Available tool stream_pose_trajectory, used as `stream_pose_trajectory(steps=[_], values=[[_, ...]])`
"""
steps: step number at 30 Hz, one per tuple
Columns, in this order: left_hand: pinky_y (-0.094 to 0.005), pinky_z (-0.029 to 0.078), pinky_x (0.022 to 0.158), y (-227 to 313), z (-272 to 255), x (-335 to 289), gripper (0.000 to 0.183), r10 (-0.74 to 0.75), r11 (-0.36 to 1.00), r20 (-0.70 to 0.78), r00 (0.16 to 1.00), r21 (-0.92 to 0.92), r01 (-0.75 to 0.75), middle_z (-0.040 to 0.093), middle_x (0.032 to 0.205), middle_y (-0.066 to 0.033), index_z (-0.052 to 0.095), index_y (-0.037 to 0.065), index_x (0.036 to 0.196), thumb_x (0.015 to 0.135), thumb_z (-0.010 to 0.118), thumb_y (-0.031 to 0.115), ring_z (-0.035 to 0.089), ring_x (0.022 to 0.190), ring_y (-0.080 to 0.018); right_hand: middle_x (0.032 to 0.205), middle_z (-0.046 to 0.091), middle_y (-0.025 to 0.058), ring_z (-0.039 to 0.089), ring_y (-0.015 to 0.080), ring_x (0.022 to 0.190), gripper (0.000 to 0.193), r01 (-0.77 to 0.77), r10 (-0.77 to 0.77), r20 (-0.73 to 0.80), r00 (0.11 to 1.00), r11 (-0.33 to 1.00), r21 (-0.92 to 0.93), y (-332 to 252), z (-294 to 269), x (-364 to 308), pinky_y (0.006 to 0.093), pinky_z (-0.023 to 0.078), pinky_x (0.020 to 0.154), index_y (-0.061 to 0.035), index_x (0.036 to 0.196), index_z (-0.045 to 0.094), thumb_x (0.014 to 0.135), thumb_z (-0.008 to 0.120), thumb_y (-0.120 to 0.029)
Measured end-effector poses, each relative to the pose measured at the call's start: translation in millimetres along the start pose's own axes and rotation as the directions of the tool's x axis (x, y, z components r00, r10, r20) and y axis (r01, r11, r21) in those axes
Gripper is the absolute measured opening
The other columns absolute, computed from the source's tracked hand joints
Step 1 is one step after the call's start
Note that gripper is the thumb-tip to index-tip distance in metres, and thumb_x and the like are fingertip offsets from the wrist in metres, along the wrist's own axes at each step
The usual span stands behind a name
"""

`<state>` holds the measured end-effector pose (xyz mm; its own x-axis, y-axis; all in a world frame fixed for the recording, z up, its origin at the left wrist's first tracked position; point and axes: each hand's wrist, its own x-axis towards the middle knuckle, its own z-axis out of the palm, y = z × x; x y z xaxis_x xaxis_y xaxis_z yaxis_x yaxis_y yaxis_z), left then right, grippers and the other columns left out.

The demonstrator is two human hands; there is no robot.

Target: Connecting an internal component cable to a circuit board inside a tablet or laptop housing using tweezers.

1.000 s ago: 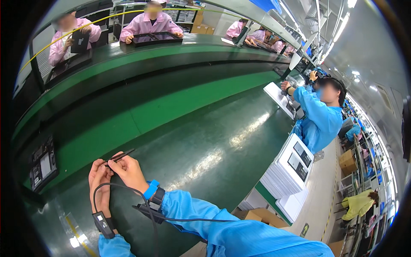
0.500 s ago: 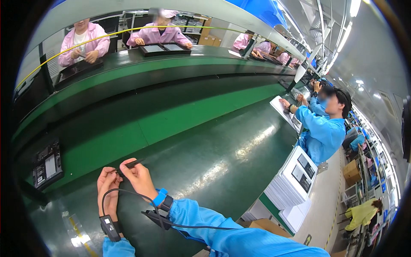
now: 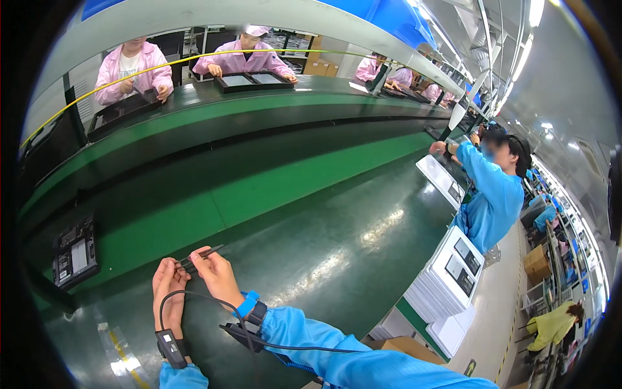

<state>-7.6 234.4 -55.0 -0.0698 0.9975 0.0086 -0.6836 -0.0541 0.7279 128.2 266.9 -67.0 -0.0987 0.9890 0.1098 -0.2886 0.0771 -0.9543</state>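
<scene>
One thin dark tool (image 3: 216,248) in my pinch

My right hand (image 3: 217,279) holds it between bent fingers, and more of it shows between my hands than a moment ago. My left hand (image 3: 170,288) curls at its other end; I can't tell if it grips. A bendy black cable (image 3: 188,292) loops in front. Far left lies an open black gadget (image 3: 62,264). White trays (image 3: 435,272) are stacked right. My table (image 3: 311,227) is smooth, shiny green.

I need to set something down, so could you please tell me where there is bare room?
The dark green bench is bare between the right hand and the stack of white panels; so, mostly, is the bright strip right of the open device. It is crowded around the left hand, slim tool and cable.
</scene>
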Motion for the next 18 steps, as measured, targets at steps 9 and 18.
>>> stream_pose_trajectory(steps=[9,18], values=[[-0.0285,0.052,0.076,3.5,-2.4,-3.5,0.015,-0.004,1.000,0.004,1.000,-0.006,0.004,0.062,0.091,-0.0034,0.059,0.005,0.109,0.098,0.059,0.015,0.060,0.082,-0.0127,0.074,0.062,-0.0030,0.051,0.0013,0.067,0.024,-0.001,0.001,0.001,1.000,1.000,-0.013,0.0,4.0,-3.6,0.0215,0.042,0.058,-0.0015,0.100,0.066,0.099,0.062,-0.025],[-0.0295,0.052,0.078,1.5,-3.7,-4.3,0.016,-0.027,1.000,0.026,0.999,-0.004,0.027,0.064,0.094,-0.0046,0.060,0.003,0.110,0.095,0.063,0.008,0.062,0.084,-0.0144,0.063,0.042,-0.0106,0.034,-0.0004,0.053,0.016,-0.016,0.014,0.048,0.999,0.999,0.052,-10.5,2.8,-6.3,0.0195,0.022,0.045,-0.0059,0.100,0.061,0.100,0.059,-0.022]])
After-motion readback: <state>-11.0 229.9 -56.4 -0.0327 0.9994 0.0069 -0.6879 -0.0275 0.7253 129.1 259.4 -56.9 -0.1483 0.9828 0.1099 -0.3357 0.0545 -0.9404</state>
